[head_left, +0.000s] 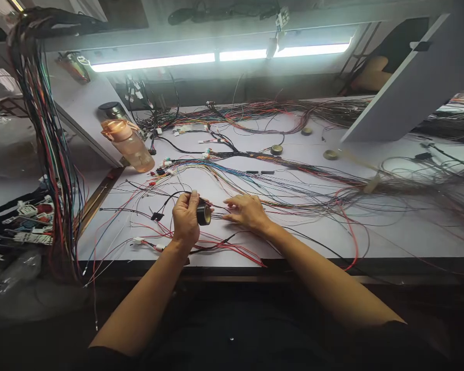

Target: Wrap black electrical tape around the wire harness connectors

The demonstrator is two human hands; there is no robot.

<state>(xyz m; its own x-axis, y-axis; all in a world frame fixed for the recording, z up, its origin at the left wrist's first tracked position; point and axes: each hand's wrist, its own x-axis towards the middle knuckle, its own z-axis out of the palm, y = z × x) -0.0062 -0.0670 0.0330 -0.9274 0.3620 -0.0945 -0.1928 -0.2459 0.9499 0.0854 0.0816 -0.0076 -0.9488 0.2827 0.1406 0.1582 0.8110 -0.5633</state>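
Head view shows your left hand [184,219] closed around a roll of black tape [203,213], held just above the board [390,237]. Your right hand [246,210] lies flat and open beside the roll, fingers pressing on the wires [294,198]. A bottle [129,141] stands far left.

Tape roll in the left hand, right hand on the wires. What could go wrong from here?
1. Loose red wires lie close around the left hand and its black tape roll; a stray one might get taped in.
2. The right hand only rests on the wire bundle, so it may shift.
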